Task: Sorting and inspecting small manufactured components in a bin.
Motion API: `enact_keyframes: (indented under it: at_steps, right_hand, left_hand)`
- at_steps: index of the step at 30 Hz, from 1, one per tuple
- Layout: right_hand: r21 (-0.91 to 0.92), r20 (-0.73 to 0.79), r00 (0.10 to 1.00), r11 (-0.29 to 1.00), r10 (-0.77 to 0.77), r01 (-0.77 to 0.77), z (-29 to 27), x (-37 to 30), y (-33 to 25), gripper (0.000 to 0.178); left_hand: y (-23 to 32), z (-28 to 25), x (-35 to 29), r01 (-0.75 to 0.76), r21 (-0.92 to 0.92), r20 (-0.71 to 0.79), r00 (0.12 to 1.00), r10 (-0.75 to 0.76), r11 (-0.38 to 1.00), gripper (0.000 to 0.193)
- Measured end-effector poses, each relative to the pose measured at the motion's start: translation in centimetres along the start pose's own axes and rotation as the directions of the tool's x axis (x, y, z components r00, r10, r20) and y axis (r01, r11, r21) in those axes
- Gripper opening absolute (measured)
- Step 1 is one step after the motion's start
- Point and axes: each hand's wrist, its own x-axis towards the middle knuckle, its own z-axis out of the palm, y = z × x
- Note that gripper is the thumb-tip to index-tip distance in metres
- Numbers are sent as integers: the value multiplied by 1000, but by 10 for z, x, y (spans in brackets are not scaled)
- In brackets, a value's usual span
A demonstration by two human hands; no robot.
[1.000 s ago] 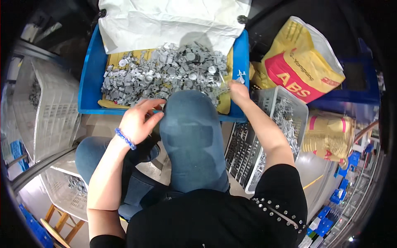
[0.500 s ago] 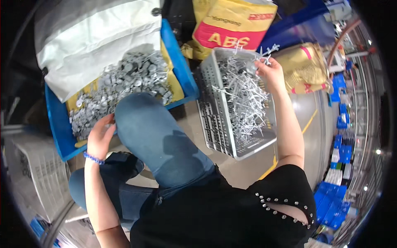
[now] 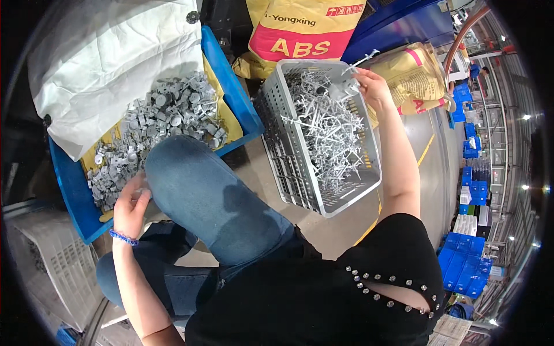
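My right hand (image 3: 376, 89) is pinched on a pale grey branching plastic sprue (image 3: 366, 58) above the far right corner of a grey crate (image 3: 321, 173). A tangle of similar thin sprues (image 3: 332, 135) lies inside that crate. On the left, my left hand (image 3: 130, 209) is beside my raised knee, at the near edge of a blue bin (image 3: 239, 98). Its thumb and fingers are apart, the fingertips partly hidden, and I see nothing held. Small grey round-capped plastic parts (image 3: 173, 112) are heaped in the bin on a yellow sack lining.
A white sack sheet (image 3: 109, 69) covers the bin's far side. Yellow and red sacks (image 3: 306, 32) stand behind the crate, and another yellow sack (image 3: 407, 75) is at its right. A white crate (image 3: 63, 254) sits at lower left; blue boxes (image 3: 461, 265) are far right.
The whole view has shifted slightly. My right hand, still pinching the sprue, is lower toward the crate's contents. My left hand stays by the knee and bin.
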Motion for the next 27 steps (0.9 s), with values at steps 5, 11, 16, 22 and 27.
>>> enact_keyframes:
  at_steps: [5, 11, 16, 22, 27]
  right_hand:
    - [-598, 93, 994, 801, 61, 7, -4, -15, -11, 50]
    - [-647, 352, 922, 669, -164, 366, 49, -52, -27, 48]
    - [26, 685, 697, 964, -211, 266, 272, -153, -55, 38]
    - [246, 901, 352, 967, -253, 66, 424, -158, -23, 38]
    - [-373, 719, 660, 682, -216, 629, 450, 11, 158, 51]
  left_hand:
    - [-5, -1, -1, 42, -24, 34, 999, -41, 999, 42]
    - [6, 5, 7, -105, 34, -188, 976, 110, 994, 40]
    - [114, 29, 7, -437, 275, -299, 808, 508, 857, 82]
    - [77, -43, -59, -99, 437, -553, 754, 354, 894, 55]
    - [-96, -159, -280, 665, 192, -882, 440, -171, 722, 55]
